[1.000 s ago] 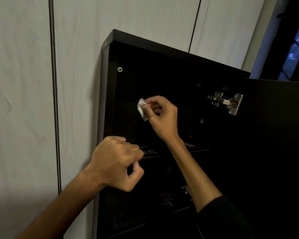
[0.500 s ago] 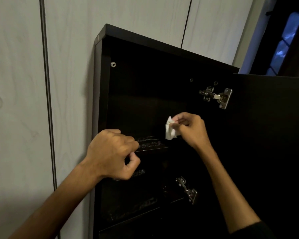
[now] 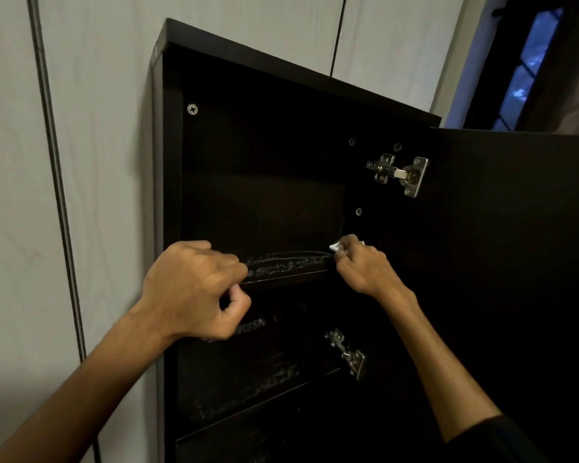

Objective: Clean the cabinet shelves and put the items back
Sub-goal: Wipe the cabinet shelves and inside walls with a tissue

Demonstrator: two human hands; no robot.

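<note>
A black wall cabinet point(image 3: 248, 65) hangs open in front of me, its inside very dark. My right hand point(image 3: 365, 269) pinches a small white wipe point(image 3: 335, 247) against the right end of the upper shelf point(image 3: 288, 265), which shows pale streaks on its surface. My left hand point(image 3: 194, 289) hovers at the left end of that shelf with its fingers curled and thumb tucked in; nothing shows inside it. A lower shelf point(image 3: 254, 372) with similar streaks sits below. No stored items are visible on either shelf.
The cabinet door point(image 3: 515, 245) stands open to the right, held by two metal hinges point(image 3: 400, 173) point(image 3: 348, 354). Pale wood-grain wall panels point(image 3: 91, 128) surround the cabinet. A dark window point(image 3: 528, 61) shows at the top right.
My right hand has carried the wipe down from the back panel and rightward along the upper shelf to its right end. My left hand has stayed near the shelf's left end.
</note>
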